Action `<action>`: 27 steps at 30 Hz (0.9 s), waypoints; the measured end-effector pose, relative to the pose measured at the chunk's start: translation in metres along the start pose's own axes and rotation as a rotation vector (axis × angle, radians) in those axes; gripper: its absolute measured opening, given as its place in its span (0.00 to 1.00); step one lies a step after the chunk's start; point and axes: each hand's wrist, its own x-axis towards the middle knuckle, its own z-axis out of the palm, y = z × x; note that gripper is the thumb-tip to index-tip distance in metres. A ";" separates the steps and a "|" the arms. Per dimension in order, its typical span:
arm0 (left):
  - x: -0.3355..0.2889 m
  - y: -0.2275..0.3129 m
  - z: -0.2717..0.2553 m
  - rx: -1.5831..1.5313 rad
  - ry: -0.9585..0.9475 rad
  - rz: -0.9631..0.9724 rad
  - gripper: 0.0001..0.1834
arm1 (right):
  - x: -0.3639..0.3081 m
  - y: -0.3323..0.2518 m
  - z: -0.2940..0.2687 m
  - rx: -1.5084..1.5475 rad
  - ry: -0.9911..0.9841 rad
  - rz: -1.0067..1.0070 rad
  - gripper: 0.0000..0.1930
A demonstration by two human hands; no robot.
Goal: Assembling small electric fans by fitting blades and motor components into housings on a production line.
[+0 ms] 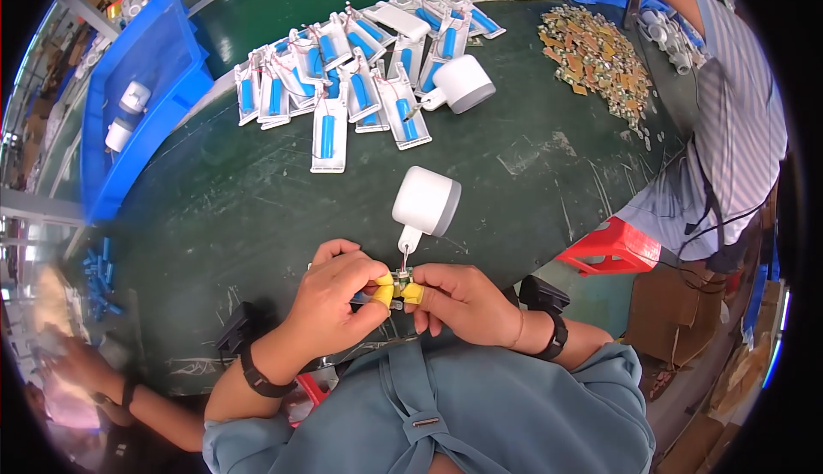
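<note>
A small green circuit board (401, 279) is pinched between my two hands, close to my body at the table's near edge. My left hand (336, 301), with yellow finger covers on its fingertips, grips it from the left. From the right, my right hand (467, 304) holds its other side, also with yellow-covered fingertips. Thin wires run from the board up to a white round lamp head (423, 200) with a grey rim, lying on the table just beyond. A bit of blue and clear material shows under my left fingers; its kind is hidden.
Farther off lies a pile of white housings (329, 135) with blue battery cells, plus another lamp head (463, 84). Loose circuit boards (596, 58) are heaped at far right. A blue bin (146, 71) and blue cylinders (101, 273) are left. Co-workers' arms (159, 410) reach in at both sides.
</note>
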 end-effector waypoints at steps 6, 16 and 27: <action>0.002 0.002 0.000 -0.037 -0.008 0.004 0.13 | -0.001 0.000 -0.002 0.069 -0.013 -0.029 0.08; 0.002 -0.002 -0.001 -0.044 -0.017 0.065 0.16 | -0.002 0.000 0.001 0.027 0.017 -0.033 0.08; 0.009 0.000 -0.010 -0.040 -0.152 0.023 0.11 | -0.003 0.003 0.007 -0.259 0.064 -0.159 0.08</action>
